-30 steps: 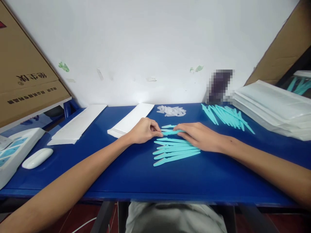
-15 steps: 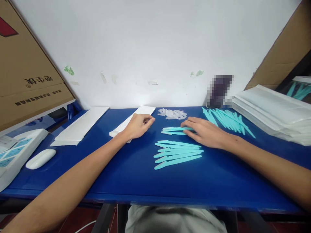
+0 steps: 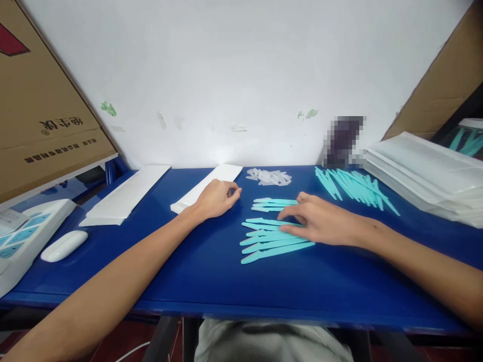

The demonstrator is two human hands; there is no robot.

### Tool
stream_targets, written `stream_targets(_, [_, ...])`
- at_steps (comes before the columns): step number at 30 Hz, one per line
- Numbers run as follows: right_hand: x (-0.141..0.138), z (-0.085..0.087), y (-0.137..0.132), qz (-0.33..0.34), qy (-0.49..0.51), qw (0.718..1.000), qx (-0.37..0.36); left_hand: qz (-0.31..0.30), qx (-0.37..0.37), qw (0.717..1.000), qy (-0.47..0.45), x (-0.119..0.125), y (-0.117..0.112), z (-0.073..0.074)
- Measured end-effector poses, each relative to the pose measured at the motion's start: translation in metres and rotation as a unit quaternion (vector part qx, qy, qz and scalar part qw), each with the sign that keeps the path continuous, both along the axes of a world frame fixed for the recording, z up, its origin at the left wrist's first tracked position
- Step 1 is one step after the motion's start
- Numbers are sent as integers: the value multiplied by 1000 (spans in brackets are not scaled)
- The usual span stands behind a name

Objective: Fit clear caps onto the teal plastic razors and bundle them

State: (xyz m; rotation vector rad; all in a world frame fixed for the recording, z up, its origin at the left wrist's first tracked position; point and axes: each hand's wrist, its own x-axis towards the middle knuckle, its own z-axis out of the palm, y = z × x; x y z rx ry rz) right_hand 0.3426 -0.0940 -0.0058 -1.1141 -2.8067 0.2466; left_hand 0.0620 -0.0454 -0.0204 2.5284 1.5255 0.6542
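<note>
Several turquoise eyebrow razors lie fanned on the blue table, blades to the left. My right hand is over their handle ends, thumb and forefinger apart, touching or just above the upper ones; I cannot tell which. Behind them is a smaller group of eyebrow razors, its right ends partly hidden by that hand. My left hand rests beside a white paper stack, fingers curled and thumb against the forefinger. Whether anything small is between them is hidden. A pile of small translucent caps lies beyond the hands.
More turquoise razors are heaped at the back right, near stacked clear plastic trays. On the left are another white paper stack, a white mouse-shaped object and a white case. Cardboard leans at the left.
My right hand has moved back toward me from the smaller rear group to the front fan of razors, leaving the rear group lying on the table. My left hand has barely moved.
</note>
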Motion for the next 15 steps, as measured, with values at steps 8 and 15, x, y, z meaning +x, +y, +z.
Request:
stream_targets(8, [0, 3, 1, 9, 41, 996, -75, 10, 8, 1000, 16, 0, 0, 0])
stream_targets(15, [8, 2, 6, 39, 8, 999, -15, -5, -6, 999, 33, 0, 2, -1])
